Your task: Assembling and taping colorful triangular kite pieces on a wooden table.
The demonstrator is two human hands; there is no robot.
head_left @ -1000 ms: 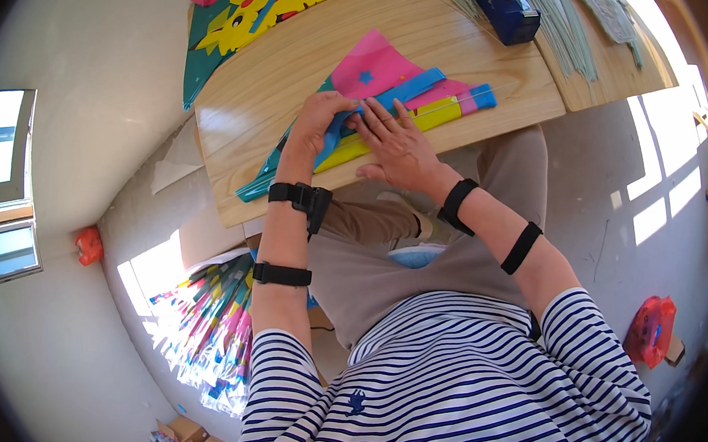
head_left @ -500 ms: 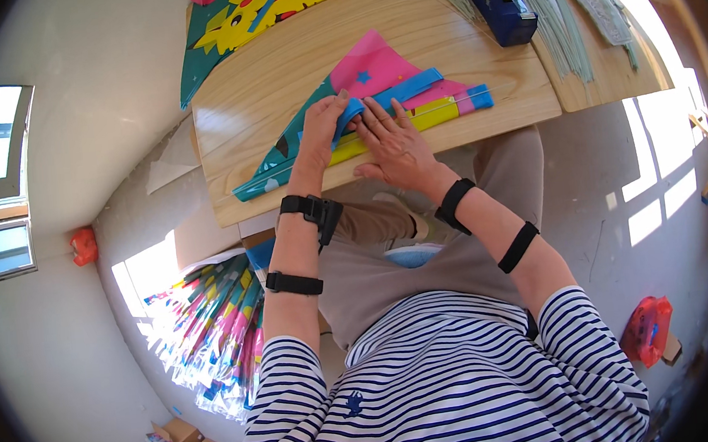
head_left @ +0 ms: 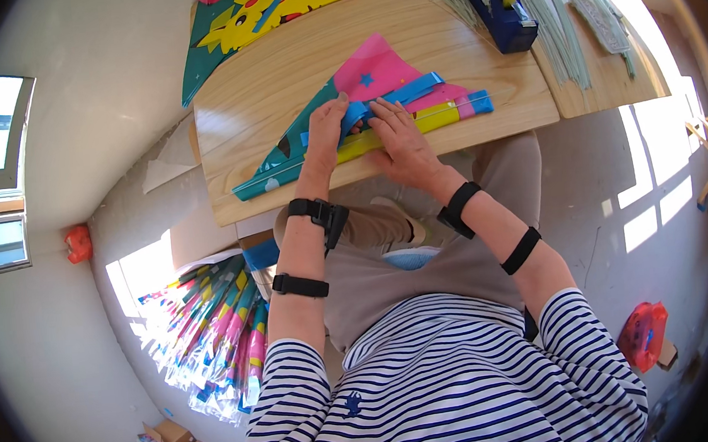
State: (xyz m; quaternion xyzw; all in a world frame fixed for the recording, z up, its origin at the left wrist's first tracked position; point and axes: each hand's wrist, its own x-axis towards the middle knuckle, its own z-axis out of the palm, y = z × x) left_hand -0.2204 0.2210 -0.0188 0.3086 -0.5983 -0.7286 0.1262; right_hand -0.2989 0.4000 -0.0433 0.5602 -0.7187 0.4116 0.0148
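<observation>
A folded kite (head_left: 371, 66) in pink, green and yellow lies on the wooden table, its thin rod running along the near edge. Blue ribbon (head_left: 420, 88) crosses it and bends into a loop beside my fingers. My left hand (head_left: 327, 133) is closed, pinching this ribbon between thumb and fingers over the kite's middle. Just to its right, my right hand (head_left: 404, 144) rests on the yellow part of the kite, fingers stretched out and fingertips at the ribbon. What lies under the right palm is hidden.
Another kite (head_left: 247, 30) with a yellow cartoon figure lies at the table's far left. A dark blue tape dispenser (head_left: 504, 18) and bundles of thin pale rods (head_left: 551, 31) stand far right. Many packed kites (head_left: 212, 323) are piled low at the left.
My right hand's fingers have shifted slightly right and its thumb has drawn in toward the palm. My left hand keeps the ribbon nearly in place.
</observation>
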